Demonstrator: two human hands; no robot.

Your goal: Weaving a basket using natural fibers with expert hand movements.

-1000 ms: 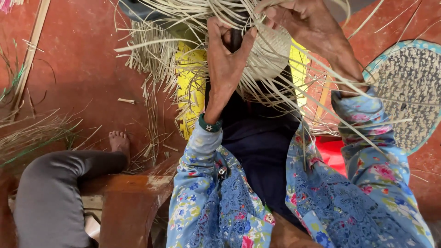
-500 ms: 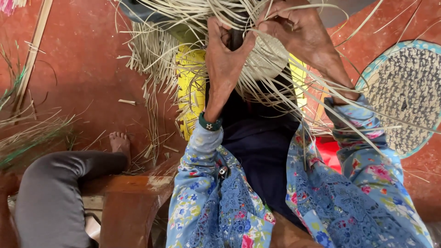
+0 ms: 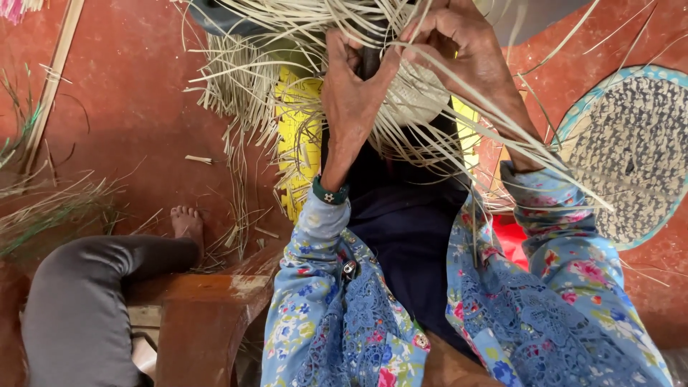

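A person in floral blue sleeves works a half-woven piece (image 3: 419,97) of pale straw, held up over the lap at the top centre of the frame. Its woven part is a small rounded patch; its loose strips (image 3: 502,136) fan out from there, the longest running down and to the right across the right forearm, others spraying left and up past the frame edge. The left hand (image 3: 351,97) is raised with fingers closed, pinching strips at the piece's left side, thumb uppermost. The right hand (image 3: 459,43) curls over the top of the piece, fingers bent and gripping strips between them. A green bracelet (image 3: 330,193) sits on the left wrist.

Below the hands a yellow mat (image 3: 301,136) lies on the red floor (image 3: 129,93), partly covered by a bundle (image 3: 236,79) of cut straw, its stalks pointing mostly down the frame. At the right lies a flat round woven tray (image 3: 631,150) with a blue rim; nothing can be made out in it. A long slat (image 3: 51,82) leans at the left edge, running top to bottom, near scattered green-tinged stalks (image 3: 43,208).

At lower left another person's leg (image 3: 93,287) in grey cloth rests on a wooden bench (image 3: 208,301), bare foot (image 3: 188,223) touching the floor
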